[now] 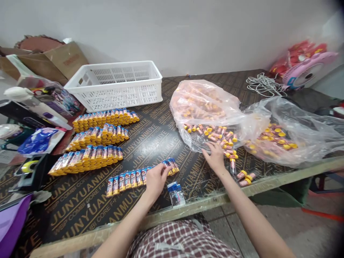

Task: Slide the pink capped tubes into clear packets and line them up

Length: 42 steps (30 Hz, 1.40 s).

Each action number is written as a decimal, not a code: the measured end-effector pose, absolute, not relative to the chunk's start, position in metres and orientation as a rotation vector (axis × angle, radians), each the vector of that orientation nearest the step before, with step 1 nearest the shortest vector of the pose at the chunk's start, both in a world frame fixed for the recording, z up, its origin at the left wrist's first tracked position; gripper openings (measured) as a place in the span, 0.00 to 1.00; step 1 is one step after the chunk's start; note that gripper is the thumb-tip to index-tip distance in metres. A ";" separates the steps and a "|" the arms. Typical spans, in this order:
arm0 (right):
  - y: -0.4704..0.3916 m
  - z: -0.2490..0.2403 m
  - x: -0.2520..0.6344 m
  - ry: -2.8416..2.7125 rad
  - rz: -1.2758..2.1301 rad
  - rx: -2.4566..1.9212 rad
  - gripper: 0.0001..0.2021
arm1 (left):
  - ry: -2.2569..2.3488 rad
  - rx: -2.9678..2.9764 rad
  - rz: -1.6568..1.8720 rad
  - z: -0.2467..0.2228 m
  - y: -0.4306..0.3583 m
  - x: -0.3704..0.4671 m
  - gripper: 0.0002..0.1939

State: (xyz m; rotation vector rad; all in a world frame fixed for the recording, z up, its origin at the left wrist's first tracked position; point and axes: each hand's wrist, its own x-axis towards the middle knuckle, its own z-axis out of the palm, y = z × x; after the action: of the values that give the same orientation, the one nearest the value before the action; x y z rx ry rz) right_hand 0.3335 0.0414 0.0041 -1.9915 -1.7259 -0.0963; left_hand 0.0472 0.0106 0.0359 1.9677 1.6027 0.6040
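Note:
Near the table's front edge, my left hand (pixel 156 180) is closed at the right part of a row of small printed tubes (pixel 130 179) with blue and yellow ends. Its thumb and fingers pinch one of these tubes, partly hidden by the hand. My right hand (pixel 215 157) lies over the mouth of a clear plastic bag (pixel 205 98), fingers apart, close to loose pink tubes with yellow caps (pixel 224 135) spilling out. Between my hands is a small stack of printed blue and white wrappers (pixel 176 194).
Several stacked tube rows (pixel 92 154) stand at the left, before a white plastic crate (pixel 118 87). On the right are a second bag (pixel 303 125) of tubes, a white cord (pixel 264 85) and a pink fan (pixel 306 71). A tape dispenser (pixel 30 172) sits far left.

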 end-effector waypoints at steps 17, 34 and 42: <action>0.059 0.021 0.333 -1.762 0.054 -1.973 0.25 | 1.483 2.172 0.135 0.019 -0.034 0.048 0.07; -0.032 0.057 0.230 -1.393 0.839 -1.263 0.08 | 1.171 0.631 1.033 0.039 0.008 0.030 0.22; -0.046 0.051 0.214 -1.444 0.746 -1.280 0.10 | 1.143 0.360 1.155 0.040 0.019 0.028 0.19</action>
State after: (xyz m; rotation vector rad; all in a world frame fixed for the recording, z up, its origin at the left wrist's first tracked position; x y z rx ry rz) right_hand 0.2135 -0.0459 0.0510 -1.2799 -1.4443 0.7457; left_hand 0.0279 0.0186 0.0403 0.3600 1.1427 1.1555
